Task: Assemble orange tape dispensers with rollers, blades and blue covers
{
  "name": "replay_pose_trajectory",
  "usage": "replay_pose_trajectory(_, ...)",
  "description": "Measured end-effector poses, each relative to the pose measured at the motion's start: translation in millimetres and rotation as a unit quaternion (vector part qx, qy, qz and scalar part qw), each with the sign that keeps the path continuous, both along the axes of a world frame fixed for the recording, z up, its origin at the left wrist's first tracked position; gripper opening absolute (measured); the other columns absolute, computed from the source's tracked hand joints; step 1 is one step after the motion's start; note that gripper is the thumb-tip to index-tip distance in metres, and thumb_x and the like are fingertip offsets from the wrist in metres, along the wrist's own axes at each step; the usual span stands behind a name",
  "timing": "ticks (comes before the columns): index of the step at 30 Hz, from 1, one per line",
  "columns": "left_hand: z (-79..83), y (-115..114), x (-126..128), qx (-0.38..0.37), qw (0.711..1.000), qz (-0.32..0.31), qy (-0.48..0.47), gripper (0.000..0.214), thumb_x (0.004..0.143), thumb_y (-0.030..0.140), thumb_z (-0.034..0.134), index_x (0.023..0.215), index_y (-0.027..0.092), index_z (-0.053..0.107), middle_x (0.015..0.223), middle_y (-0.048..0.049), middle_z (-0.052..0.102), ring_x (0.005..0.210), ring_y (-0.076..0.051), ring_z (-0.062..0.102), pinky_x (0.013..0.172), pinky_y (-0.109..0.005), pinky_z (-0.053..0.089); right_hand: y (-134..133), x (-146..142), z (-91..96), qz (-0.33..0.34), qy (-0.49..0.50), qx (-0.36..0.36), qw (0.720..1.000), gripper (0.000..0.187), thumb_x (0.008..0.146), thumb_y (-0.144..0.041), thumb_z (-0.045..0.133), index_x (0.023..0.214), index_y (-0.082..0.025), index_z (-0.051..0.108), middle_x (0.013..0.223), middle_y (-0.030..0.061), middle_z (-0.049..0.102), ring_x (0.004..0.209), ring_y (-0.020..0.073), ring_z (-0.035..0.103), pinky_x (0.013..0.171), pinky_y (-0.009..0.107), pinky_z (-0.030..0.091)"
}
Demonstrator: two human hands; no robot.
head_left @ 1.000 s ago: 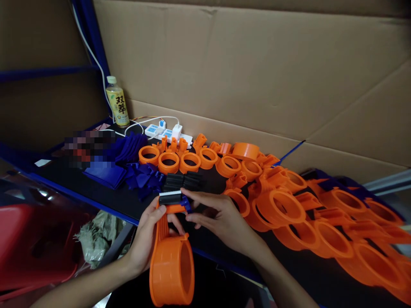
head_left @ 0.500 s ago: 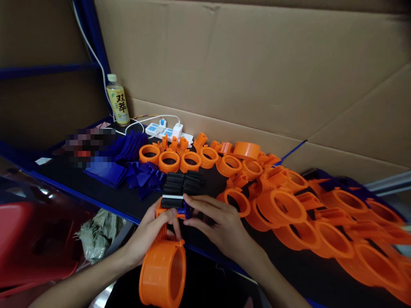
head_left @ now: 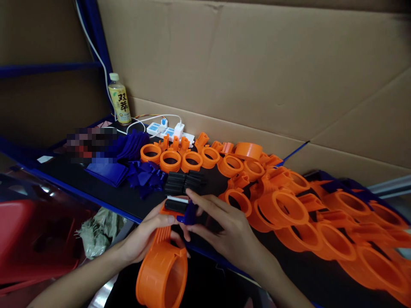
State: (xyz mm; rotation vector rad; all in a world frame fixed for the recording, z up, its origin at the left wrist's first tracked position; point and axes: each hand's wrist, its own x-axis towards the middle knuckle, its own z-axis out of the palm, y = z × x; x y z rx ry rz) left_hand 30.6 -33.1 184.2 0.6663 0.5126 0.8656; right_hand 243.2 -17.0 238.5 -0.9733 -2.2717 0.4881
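At bench front edge, head view: L hand (head_left: 146, 237) is clamped round the ribbed neck of an orange dispenser body (head_left: 162, 269), thumb on top, fingers underneath. The body's round drum hangs below and nearer the camera than the hand, off the bench edge, with its open side facing right. The neck end points away from the person and carries a black toothed insert (head_left: 176, 204), seated just beyond the L thumb. R hand (head_left: 229, 233) comes in from the right with thumb and forefinger pinched on a small blue clip (head_left: 190, 214). The clip sits against the right side of the neck end, touching the insert area, directly between the two hands. Whether the clip is fully seated: cannot tell. Other R fingers are spread and rest over the black bench top (head_left: 128, 199). Beyond the hands is a stack of black inserts (head_left: 184, 182), then a row of orange rings (head_left: 170, 160). Loose blue parts (head_left: 144, 177) and flat blue plates (head_left: 107, 171) lie to the left. A large heap of orange bodies (head_left: 289, 209) fills the right side. At rear: drink bottle (head_left: 119, 99) and white power strip (head_left: 167, 131), set against the cardboard backing (head_left: 257, 64). A red crate (head_left: 32, 239) sits below the bench at left.
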Motion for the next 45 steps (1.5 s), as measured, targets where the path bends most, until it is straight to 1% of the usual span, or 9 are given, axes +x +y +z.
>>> replay_pose_trajectory(8, 10.0, 0.4, -0.2, 0.075, 0.986, 0.064, 0.138, 0.057, 0.077, 0.03, 0.085, 0.128, 0.02, 0.062, 0.092, -0.0045, 0.077, 0.084, -0.021, 0.074, 0.082, -0.034, 0.059, -2.0, -6.6, 22.1, 0.017, -0.097, -0.044, 0.994, 0.053, 0.086, -0.023, 0.078, 0.135, -0.03, 0.059, 0.126, 0.0039, 0.067, 0.112, 0.0186, 0.068, 0.093, 0.032, 0.06)
replay_pose_trajectory(13, 17.8, 1.2, -7.5, 0.182, 0.924, 0.148, 0.301, 0.066, 0.078, 0.032, 0.084, 0.138, 0.023, 0.059, 0.133, -0.0079, 0.068, 0.125, -0.028, 0.061, 0.11, -0.037, 0.044, -2.0, -12.4, 22.4, -0.023, -0.14, 0.037, 0.989, 0.043, 0.093, -0.025, 0.07, 0.134, -0.026, 0.057, 0.115, 0.005, 0.067, 0.097, 0.0206, 0.069, 0.077, 0.035, 0.06)
replay_pose_trajectory(18, 19.9, 6.2, -15.3, 0.241, 0.882, 0.138, 0.38, 0.052, 0.077, 0.034, 0.084, 0.125, 0.021, 0.068, 0.117, -0.0086, 0.074, 0.11, -0.031, 0.066, 0.1, -0.039, 0.048, -5.0, -26.3, 26.0, 0.003, -0.208, 0.097, 0.973, 0.046, 0.091, -0.027, 0.073, 0.133, -0.021, 0.057, 0.11, 0.0073, 0.067, 0.095, 0.0214, 0.069, 0.065, 0.031, 0.057)
replay_pose_trajectory(24, 18.8, 10.9, -19.1, 0.232, 0.9, 0.164, 0.331, 0.029, 0.08, 0.029, 0.08, 0.107, 0.019, 0.075, 0.103, -0.0058, 0.076, 0.098, -0.027, 0.066, 0.089, -0.033, 0.05, 13.1, -40.2, 61.3, 0.077, -0.239, 0.074, 0.965, 0.047, 0.085, -0.03, 0.08, 0.128, -0.022, 0.063, 0.106, 0.0055, 0.071, 0.088, 0.0202, 0.069, 0.065, 0.03, 0.053)
replay_pose_trajectory(29, 11.3, 12.3, -16.2, 0.185, 0.935, 0.156, 0.26, 0.03, 0.084, 0.032, 0.077, 0.11, 0.018, 0.075, 0.102, -0.0088, 0.075, 0.093, -0.026, 0.068, 0.083, -0.034, 0.053, 88.0, -77.7, 100.4, 0.117, -0.2, -0.035, 0.972, 0.027, 0.095, -0.043, 0.066, 0.113, -0.024, 0.072, 0.091, 0.0008, 0.074, 0.08, 0.0162, 0.069, 0.072, 0.028, 0.051)
replay_pose_trajectory(32, 8.0, 16.1, -14.2, 0.188, 0.936, 0.124, 0.271, 0.03, 0.087, 0.038, 0.074, 0.107, 0.015, 0.074, 0.088, -0.0086, 0.073, 0.083, -0.025, 0.069, 0.08, -0.035, 0.055, 143.4, -125.2, 91.7, -0.004, -0.161, 0.05, 0.986, 0.028, 0.097, -0.042, 0.062, 0.111, -0.018, 0.067, 0.102, 0.0097, 0.073, 0.098, 0.0248, 0.069, 0.083, 0.036, 0.053)
replay_pose_trajectory(36, 7.3, 19.9, -10.6, 0.178, 0.946, 0.114, 0.244, 0.031, 0.088, 0.041, 0.073, 0.103, 0.014, 0.073, 0.08, -0.0065, 0.068, 0.078, -0.024, 0.069, 0.074, -0.036, 0.057, 193.0, -187.6, 60.6, -0.073, -0.158, 0.025, 0.984, 0.041, 0.093, -0.042, 0.066, 0.116, -0.009, 0.059, 0.119, 0.022, 0.07, 0.109, 0.0319, 0.069, 0.091, 0.045, 0.056)
replay_pose_trajectory(40, 8.2, 19.4, -8.5, 0.16, 0.955, 0.108, 0.224, 0.025, 0.086, 0.04, 0.074, 0.09, 0.015, 0.072, 0.078, -0.0058, 0.067, 0.074, -0.022, 0.069, 0.073, -0.034, 0.058, 202.7, -218.2, 43.9, -0.105, -0.171, 0.056, 0.978, 0.038, 0.096, -0.031, 0.06, 0.119, -0.003, 0.053, 0.119, 0.0201, 0.072, 0.115, 0.0288, 0.07, 0.091, 0.033, 0.055)
replay_pose_trajectory(45, 7.0, 18.2, -7.0, 0.137, 0.965, 0.109, 0.197, 0.024, 0.085, 0.038, 0.076, 0.091, 0.015, 0.071, 0.088, -0.0083, 0.069, 0.081, -0.023, 0.069, 0.074, -0.035, 0.06, 196.4, -221.9, 44.0, -0.126, -0.166, 0.093, 0.974, 0.02, 0.096, -0.014, 0.05, 0.109, 0.001, 0.052, 0.11, 0.0171, 0.074, 0.109, 0.0238, 0.071, 0.087, 0.024, 0.052)
